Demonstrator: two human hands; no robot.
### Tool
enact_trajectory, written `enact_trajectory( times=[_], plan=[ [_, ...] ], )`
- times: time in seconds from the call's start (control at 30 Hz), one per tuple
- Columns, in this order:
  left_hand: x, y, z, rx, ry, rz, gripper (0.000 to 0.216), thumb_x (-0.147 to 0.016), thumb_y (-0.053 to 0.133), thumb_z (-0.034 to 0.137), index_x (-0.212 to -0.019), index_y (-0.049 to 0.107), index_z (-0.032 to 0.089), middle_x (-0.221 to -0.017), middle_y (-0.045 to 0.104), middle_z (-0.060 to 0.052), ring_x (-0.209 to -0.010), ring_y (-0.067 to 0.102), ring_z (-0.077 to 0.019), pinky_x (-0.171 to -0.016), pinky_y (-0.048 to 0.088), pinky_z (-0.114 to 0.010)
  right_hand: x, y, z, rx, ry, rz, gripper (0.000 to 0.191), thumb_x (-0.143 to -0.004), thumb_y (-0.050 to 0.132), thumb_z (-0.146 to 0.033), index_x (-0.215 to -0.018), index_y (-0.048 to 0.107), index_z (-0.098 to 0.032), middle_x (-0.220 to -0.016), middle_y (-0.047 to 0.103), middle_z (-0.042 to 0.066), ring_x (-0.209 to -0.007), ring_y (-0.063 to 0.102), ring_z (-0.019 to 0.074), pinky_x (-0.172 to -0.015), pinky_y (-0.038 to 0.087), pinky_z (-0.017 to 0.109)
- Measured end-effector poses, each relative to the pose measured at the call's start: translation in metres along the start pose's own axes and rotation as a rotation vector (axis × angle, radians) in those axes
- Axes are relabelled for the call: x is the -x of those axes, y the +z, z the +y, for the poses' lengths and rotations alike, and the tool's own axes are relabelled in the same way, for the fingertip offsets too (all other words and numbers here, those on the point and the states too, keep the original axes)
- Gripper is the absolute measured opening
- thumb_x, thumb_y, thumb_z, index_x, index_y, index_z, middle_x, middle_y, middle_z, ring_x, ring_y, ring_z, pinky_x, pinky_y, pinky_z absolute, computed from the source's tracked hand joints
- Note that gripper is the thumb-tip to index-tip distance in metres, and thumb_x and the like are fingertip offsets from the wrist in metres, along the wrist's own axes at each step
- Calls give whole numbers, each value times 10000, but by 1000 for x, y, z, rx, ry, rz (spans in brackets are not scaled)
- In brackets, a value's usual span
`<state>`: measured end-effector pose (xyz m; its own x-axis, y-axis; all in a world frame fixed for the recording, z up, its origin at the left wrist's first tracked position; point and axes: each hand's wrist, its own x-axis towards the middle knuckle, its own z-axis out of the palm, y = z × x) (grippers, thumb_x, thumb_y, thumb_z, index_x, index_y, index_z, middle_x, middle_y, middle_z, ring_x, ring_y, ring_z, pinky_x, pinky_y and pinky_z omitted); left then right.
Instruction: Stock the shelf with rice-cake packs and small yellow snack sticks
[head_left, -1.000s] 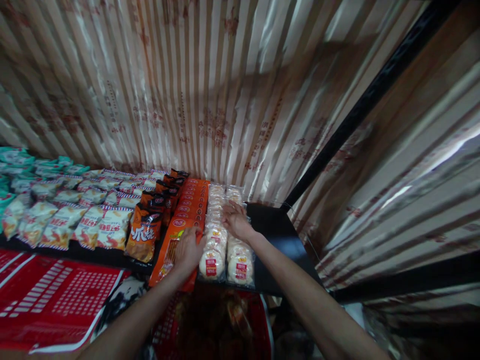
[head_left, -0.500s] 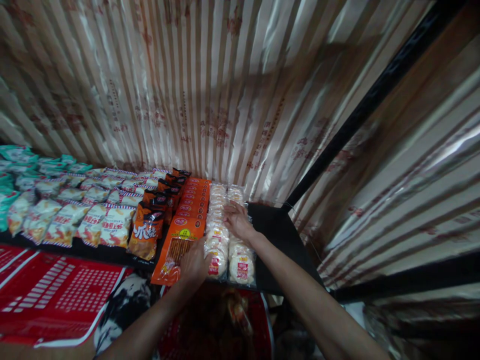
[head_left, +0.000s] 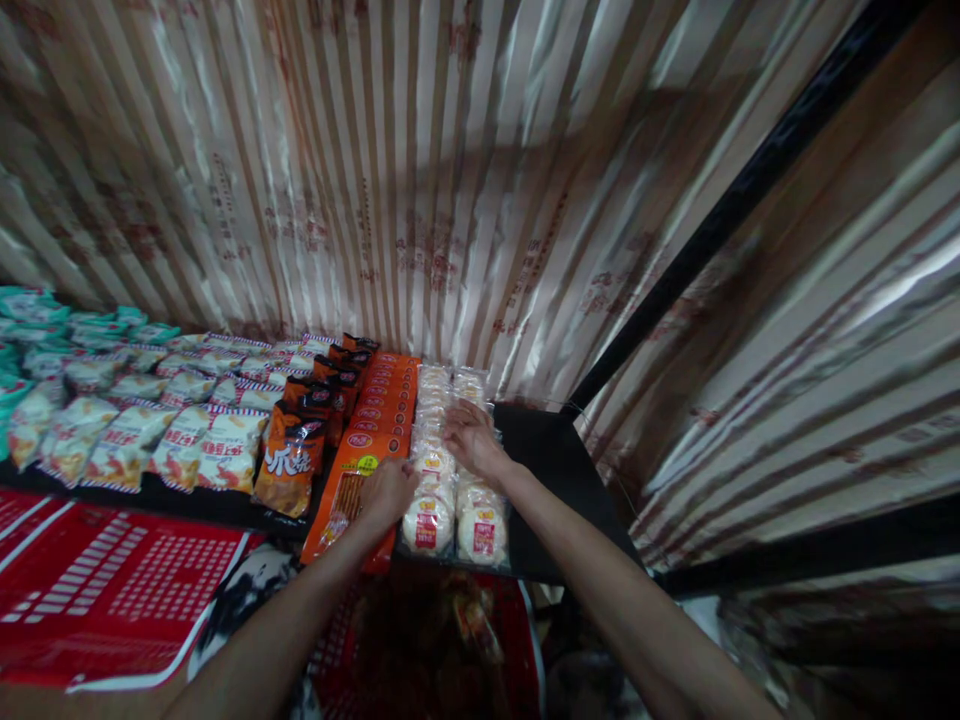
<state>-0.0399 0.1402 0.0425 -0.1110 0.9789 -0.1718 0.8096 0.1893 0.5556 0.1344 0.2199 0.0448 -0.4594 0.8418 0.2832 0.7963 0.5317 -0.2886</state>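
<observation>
Two rows of clear-wrapped rice crackers point(head_left: 484, 534), round and white with red labels, overlap from front to back on a black shelf point(head_left: 559, 490). My right hand point(head_left: 474, 445) lies over the middle of these rows, fingers stretched out and apart. My left hand point(head_left: 390, 490) is curled above the right edge of the orange snack packets point(head_left: 364, 440), beside the left cracker row. Its fingers are bunched together, and whether anything is between them is hidden. The front orange packet shows brown sticks through a window, partly covered by my left hand.
Left of the orange packets stand dark-topped orange bags point(head_left: 289, 460), white snack bags point(head_left: 229, 450) and green bags point(head_left: 30, 305). Red baskets point(head_left: 127, 590) sit below the shelf's front. A black post point(head_left: 675, 270) slants up at the right, before a striped sheet point(head_left: 420, 170).
My left hand has moved slightly up, away from the front left cracker pack, whose label now shows fully. My right hand stays nearly in place over the crackers.
</observation>
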Motion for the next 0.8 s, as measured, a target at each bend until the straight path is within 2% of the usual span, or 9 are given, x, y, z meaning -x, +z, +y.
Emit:
enact_trajectory(
  times=[0.13, 0.23, 0.47, 0.63, 0.8],
  plan=[
    [-7, 6, -1, 82, 36, 56, 165, -803, 490, 256, -816, 629, 168, -855, 663, -43, -747, 578, -130, -610, 347, -214, 3, -4, -2, -3, -43, 64, 184, -716, 624, -185, -898, 653, -194, -1184, 580, 82, -1277, 316, 277, -1023, 266, 485],
    [-10, 14, -5, 152, 41, 94, 155, -806, 477, 227, -804, 616, 160, -826, 656, -39, -733, 566, -124, -616, 347, -213, 8, -9, -5, -23, -76, 85, 92, -730, 637, -232, -814, 653, -197, -1174, 582, 78, -1279, 311, 275, -1014, 273, 482],
    [-10, 23, -9, 264, 46, 155, 134, -808, 476, 216, -801, 599, 165, -751, 623, -18, -682, 545, -116, -608, 350, -214, 27, -23, -16, 58, -165, -82, 144, -713, 666, -332, -738, 664, -190, -1271, 516, 94, -1312, 234, 324, -995, 252, 517],
    [-8, 24, -9, 375, 40, 187, 117, -808, 475, 202, -783, 582, 161, -719, 599, -9, -664, 541, -112, -608, 365, -210, 30, -19, -15, 86, -150, -102, 75, -707, 647, -256, -735, 656, -187, -1303, 496, 89, -1310, 239, 325, -1002, 234, 525],
    [-8, 28, -11, 512, 60, 194, 114, -813, 453, 189, -768, 554, 160, -665, 554, 17, -612, 525, -98, -573, 380, -190, 28, -12, -15, 57, -103, -48, 38, -701, 597, -166, -698, 634, -178, -1244, 546, 88, -1293, 281, 312, -1004, 250, 513]
  ],
)
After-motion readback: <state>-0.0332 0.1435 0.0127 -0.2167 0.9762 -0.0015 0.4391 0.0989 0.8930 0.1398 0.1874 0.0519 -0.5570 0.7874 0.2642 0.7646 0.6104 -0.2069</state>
